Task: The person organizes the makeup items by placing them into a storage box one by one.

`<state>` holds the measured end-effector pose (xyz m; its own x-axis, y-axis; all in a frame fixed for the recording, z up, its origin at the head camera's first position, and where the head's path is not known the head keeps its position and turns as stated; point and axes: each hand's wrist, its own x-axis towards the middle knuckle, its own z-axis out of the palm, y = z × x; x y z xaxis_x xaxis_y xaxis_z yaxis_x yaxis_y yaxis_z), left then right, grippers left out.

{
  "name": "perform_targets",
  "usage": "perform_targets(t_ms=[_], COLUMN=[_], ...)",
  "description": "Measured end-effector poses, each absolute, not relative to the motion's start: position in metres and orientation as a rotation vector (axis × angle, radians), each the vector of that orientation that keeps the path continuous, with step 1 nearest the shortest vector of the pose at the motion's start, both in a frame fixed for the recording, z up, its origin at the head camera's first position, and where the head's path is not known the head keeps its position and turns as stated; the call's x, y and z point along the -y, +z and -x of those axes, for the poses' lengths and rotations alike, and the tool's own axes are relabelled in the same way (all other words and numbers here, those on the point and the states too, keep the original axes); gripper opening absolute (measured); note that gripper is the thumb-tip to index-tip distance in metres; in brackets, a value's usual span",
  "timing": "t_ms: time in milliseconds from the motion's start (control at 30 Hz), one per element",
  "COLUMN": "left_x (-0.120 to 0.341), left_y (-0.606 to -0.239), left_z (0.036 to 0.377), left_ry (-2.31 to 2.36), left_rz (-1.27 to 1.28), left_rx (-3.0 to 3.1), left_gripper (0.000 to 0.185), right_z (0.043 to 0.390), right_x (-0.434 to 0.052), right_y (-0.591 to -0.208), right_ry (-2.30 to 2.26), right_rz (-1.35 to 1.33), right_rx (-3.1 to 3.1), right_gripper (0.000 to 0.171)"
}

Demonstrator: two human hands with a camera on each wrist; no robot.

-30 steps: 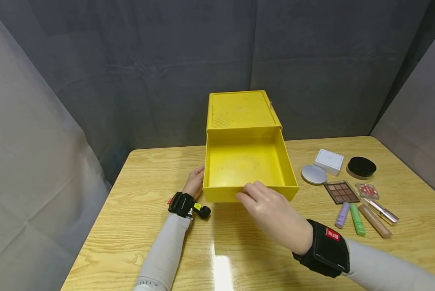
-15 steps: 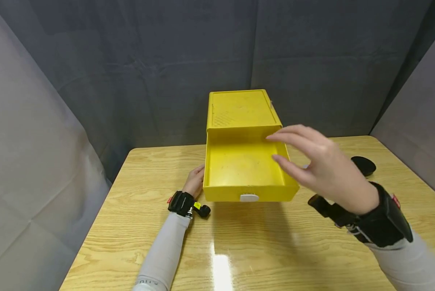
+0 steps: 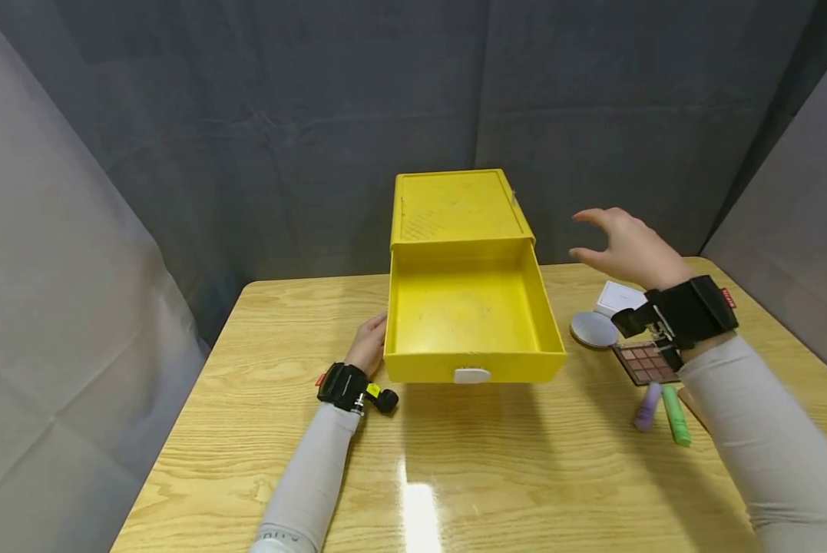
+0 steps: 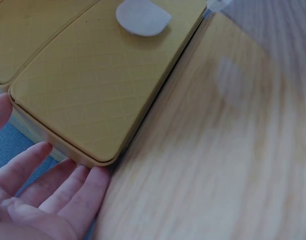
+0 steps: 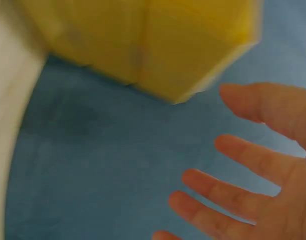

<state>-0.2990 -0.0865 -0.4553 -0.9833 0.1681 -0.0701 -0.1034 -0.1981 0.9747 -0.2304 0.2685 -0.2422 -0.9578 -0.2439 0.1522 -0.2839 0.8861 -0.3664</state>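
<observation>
A yellow plastic drawer cabinet [image 3: 461, 203] stands at the table's back edge, its top drawer [image 3: 409, 369] pulled out and nothing inside. On the drawer's front is a white handle [image 3: 471, 375]. My left hand [image 3: 366, 347] rests against the cabinet's left side. In the left wrist view, the fingertips [image 4: 95, 176] touch the side edge of a shut lower drawer [image 4: 88, 95]. My right hand [image 3: 630, 247] hovers in the air to the cabinet's right, fingers spread and holding nothing. The right wrist view shows these fingers [image 5: 237, 195] apart from the blurred yellow cabinet [image 5: 192, 45].
On the table [image 3: 302, 461] to the right lie a white box [image 3: 618, 296], a round silver compact [image 3: 594, 329], an eyeshadow palette [image 3: 644, 362], a purple tube [image 3: 648, 407] and a green tube [image 3: 676, 415]. My right arm partly covers this group. Dark cloth [image 3: 302, 153] hangs behind.
My right hand has let go of the drawer's front and moved right and back, past the drawer. The drawer stays pulled out. My left hand has kept its place.
</observation>
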Motion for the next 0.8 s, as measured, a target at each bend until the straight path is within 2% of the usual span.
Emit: perform_targets(t_ms=[267,567,800], left_x=[0.085,0.086,0.085], left_y=[-0.459,-0.453,-0.456], left_z=[0.299,0.296,0.297], left_ry=[2.309,2.293,2.283], left_rz=[-0.074,-0.078,-0.06], left_rx=[-1.869,-1.878,-1.886], left_gripper=[0.045,0.045,0.045], right_z=[0.267,0.282,0.282], right_x=[-0.294,-0.319,-0.329], right_y=[-0.286,-0.332,-0.364], right_ry=[0.642,0.63,0.615], right_rz=[-0.266,-0.182,-0.199], right_rx=[3.142,3.263,3.297], right_gripper=[0.062,0.072,0.069])
